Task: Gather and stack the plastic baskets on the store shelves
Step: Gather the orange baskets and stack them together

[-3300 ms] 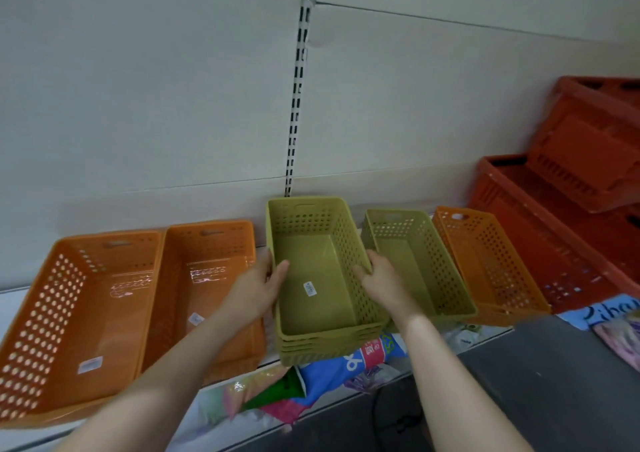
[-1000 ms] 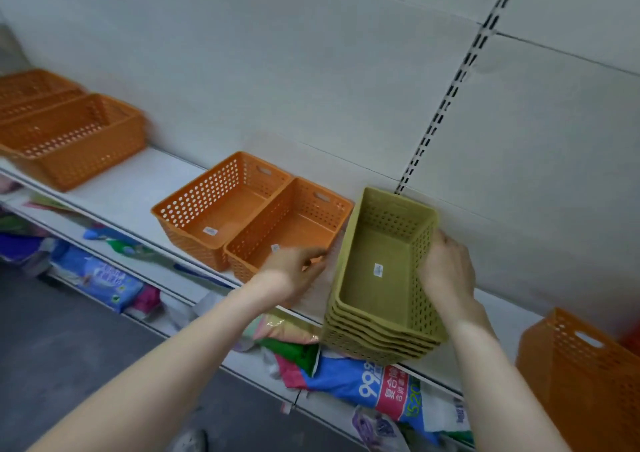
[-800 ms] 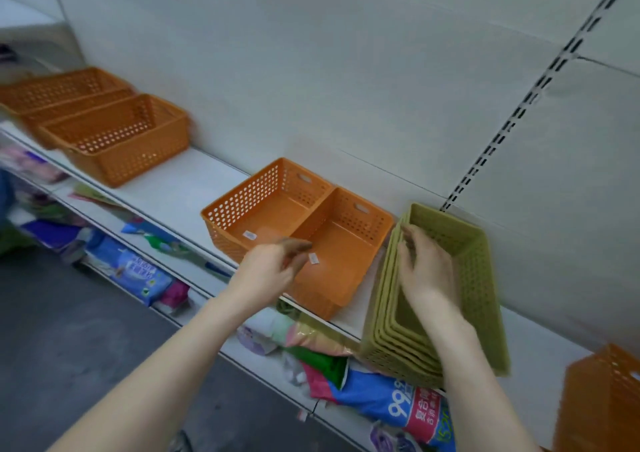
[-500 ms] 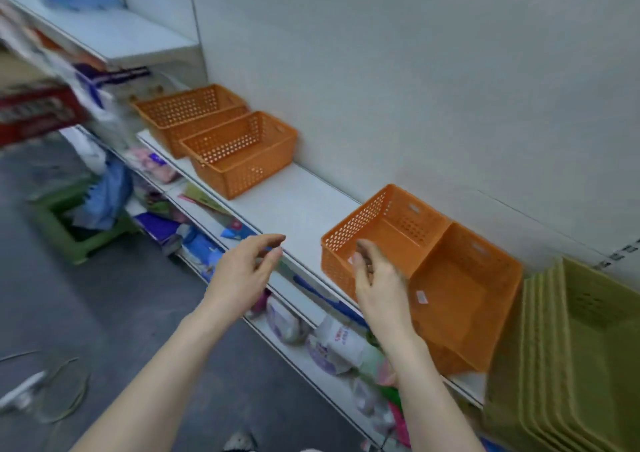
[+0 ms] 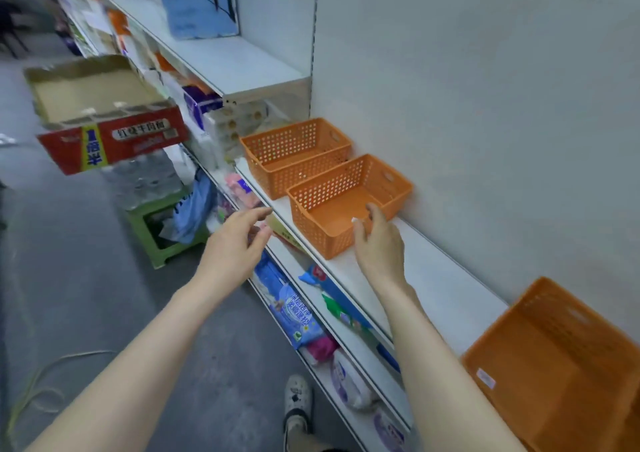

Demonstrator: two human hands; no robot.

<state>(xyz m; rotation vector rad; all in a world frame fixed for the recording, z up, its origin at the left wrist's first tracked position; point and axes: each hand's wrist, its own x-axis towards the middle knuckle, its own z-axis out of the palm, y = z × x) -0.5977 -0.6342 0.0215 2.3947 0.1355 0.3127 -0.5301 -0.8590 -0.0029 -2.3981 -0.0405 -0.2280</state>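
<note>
Now both hands reach toward 2 orange baskets that sit side by side on the white shelf (image 5: pixel 446 278), and neither hand holds anything. The right hand (image 5: pixel 379 243) hovers at the near end of the nearer orange basket (image 5: pixel 349 204), fingers loosely spread and curled, with the fingertips in front of the basket's rim; whether they touch it cannot be told. The left hand (image 5: pixel 235 247) hangs out past the shelf edge, over the aisle, fingers parted and slightly bent, just beside the basket's front corner but apart from it. The farther orange basket (image 5: pixel 296 155) stands directly behind the nearer one, their walls close together or touching. Both are upright and empty, set lengthwise toward the back panel. A third, larger orange basket (image 5: pixel 561 365) sits well apart at the lower right, also on the shelf, with a small label on its floor. Below the shelf lie packaged goods on a lower shelf (image 5: pixel 346 340). To the left, a red cardboard box (image 5: pixel 107 129) rests on a stack above a green stool (image 5: pixel 162 230). A shoe (image 5: pixel 297 396) shows on the grey floor.
</note>
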